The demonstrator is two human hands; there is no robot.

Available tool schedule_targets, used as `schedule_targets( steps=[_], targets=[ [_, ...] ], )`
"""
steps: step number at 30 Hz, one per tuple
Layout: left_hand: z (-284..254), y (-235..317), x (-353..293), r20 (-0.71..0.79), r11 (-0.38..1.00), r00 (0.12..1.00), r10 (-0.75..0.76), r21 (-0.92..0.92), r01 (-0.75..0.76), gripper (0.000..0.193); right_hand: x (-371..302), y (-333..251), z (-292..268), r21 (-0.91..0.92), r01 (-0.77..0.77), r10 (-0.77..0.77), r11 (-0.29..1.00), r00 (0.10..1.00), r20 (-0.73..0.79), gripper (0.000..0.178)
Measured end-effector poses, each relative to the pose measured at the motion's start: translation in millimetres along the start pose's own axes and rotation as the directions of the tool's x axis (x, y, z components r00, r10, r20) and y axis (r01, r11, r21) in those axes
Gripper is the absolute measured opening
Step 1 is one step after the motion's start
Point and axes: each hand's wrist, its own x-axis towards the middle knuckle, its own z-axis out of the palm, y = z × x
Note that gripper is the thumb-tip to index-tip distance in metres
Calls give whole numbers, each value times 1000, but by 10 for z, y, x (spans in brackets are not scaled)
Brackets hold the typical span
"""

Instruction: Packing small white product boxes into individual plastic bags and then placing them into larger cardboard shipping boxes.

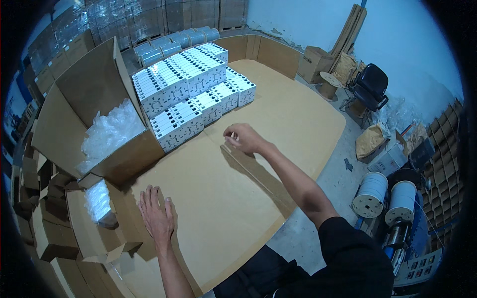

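Note:
My left hand (156, 216) lies flat on the brown cardboard-covered table (198, 198), fingers stretched out and holding nothing. Farther off and to the right, my right hand (242, 138) hovers just above the same surface with its fingers curled in a pinch. Something small and pale shows between those fingertips, too small to name. Below that hand a thin pale line runs across the cardboard beside its shadow; whether it is a strip or a crease I cannot tell. Beyond my hands stand stacked white boxes (181, 82) with dark printed patterns, in two stepped rows.
On the left an open carton (134, 161) holds clear plastic bags (112, 131). A plastic-wrapped white box (99, 203) sits in a low carton near my left hand. Spools (370, 193) and a black chair (370, 87) stand on the floor to the right.

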Motion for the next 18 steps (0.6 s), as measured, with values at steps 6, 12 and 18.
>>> schedule_targets(
  steps=[6,12,18],
  targets=[
    [40,-33,168,-4,997,998,65,-28,-65,49,327,697,-363,-109,-118,99,987,981,-167,26],
    [23,-22,154,1,999,999,53,-4,-53,48,665,943,-493,-159,-293,181,943,849,-496,52],
    [14,10,156,4,999,999,32,1,-32,48,860,1236,-480,-270,-465,267,843,797,-541,57]
  ],
)
